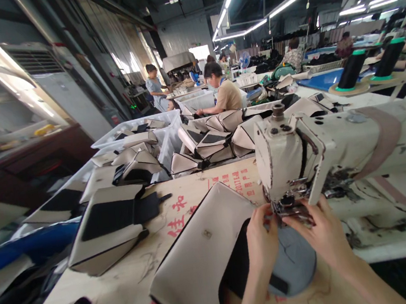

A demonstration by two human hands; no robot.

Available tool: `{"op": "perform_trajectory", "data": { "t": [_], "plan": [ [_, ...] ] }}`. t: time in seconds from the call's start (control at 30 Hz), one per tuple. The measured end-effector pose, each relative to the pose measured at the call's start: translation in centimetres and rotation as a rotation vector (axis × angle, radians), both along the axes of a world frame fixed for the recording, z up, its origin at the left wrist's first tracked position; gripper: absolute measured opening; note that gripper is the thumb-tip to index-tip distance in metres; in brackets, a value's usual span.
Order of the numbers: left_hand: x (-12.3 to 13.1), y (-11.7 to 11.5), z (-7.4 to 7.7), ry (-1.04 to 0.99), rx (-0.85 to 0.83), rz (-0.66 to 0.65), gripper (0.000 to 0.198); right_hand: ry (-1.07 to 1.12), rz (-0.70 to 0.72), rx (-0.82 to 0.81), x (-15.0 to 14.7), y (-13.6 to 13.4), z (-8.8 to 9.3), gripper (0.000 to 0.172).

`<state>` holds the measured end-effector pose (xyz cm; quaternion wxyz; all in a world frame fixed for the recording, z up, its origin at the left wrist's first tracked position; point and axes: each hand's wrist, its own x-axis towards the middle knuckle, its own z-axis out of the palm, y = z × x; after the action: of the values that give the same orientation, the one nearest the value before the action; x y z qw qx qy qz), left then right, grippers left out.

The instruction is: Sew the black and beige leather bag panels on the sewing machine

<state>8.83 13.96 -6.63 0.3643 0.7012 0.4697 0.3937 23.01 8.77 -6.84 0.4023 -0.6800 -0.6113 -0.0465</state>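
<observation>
Pinched narrow on something too hidden to tell, the left hand [262, 239] and right hand [320, 236] touch the presser foot [289, 205] of a sewing machine [324, 149], just beside a cream bag panel [197, 264].

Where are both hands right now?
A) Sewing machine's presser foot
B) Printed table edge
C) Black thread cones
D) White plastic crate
A: the left hand and right hand meet at the presser foot under the head of the sewing machine.
</observation>
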Motion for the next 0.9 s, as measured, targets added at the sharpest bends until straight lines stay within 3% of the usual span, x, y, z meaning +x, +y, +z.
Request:
{"op": "perform_trajectory", "data": {
  "t": [0.13, 0.23, 0.4, 0.7, 0.9],
  "plan": [
    [-0.3, -1.3, -1.2, -0.040, -0.110, 0.032, 0.027, 0.076, 0.082, -0.179, -1.1, -3.1, 0.8, 0.040],
    [-0.5, -2.2, -1.7, -0.095, -0.171, 0.065, 0.029, 0.130, 0.093, -0.270, -3.0, -4.3, 0.4, 0.027],
    [-1.0, -3.2, -1.8, -0.133, -0.203, 0.108, 0.029, 0.153, 0.095, -0.220, -4.0, -2.4, -0.5, 0.019],
    [-1.5, -4.0, -2.7, -0.029, -0.216, -0.005, 0.026, 0.088, -0.039, -0.179, -5.0, 0.3, 0.5, 0.015],
    [-2.2, -3.0, -2.2, -0.077, -0.288, 0.054, 0.029, 0.191, 0.046, -0.213, -4.4, 0.2, 0.7, 0.015]
  ]
}}
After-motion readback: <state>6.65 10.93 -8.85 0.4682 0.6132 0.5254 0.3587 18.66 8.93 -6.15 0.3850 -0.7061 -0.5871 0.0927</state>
